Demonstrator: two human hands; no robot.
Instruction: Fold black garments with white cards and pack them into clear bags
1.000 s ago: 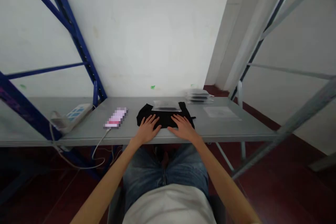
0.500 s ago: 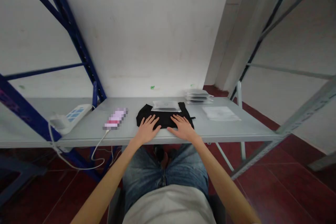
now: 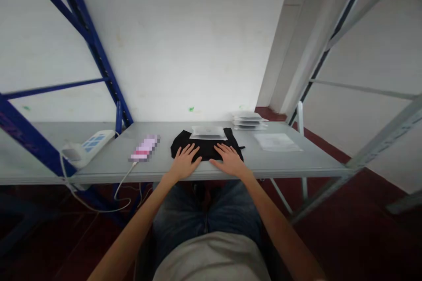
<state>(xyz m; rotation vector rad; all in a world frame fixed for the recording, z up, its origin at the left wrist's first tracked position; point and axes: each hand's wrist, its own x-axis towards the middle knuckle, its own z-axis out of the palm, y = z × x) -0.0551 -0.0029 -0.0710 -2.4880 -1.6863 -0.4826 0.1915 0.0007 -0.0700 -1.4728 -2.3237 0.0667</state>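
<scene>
A black piece of folded fabric [image 3: 206, 150], perhaps a garment or bag, lies near the front edge of the grey table. My left hand [image 3: 185, 161] rests flat on its left part with the fingers spread. On its right part lies my right hand [image 3: 228, 160], palm down and fingers apart. Just beyond my fingertips, a clear plastic packet [image 3: 208, 132] sits on the fabric's far side. A short dark strap or cord sticks out at the fabric's right end. Neither hand grips anything.
To the right are a flat clear plastic bag [image 3: 277, 142] and a stack of plastic packets [image 3: 249, 120] by the wall. A phone [image 3: 144, 148] with blurred screen and a white power strip [image 3: 94, 147] lie left. A white cable [image 3: 121, 184] hangs over the edge. Blue posts [image 3: 95, 48] flank the table.
Both hands stay in the same place on the black fabric. The picture's brightness differs: the floor and my legs look darker now, the wall brighter.
</scene>
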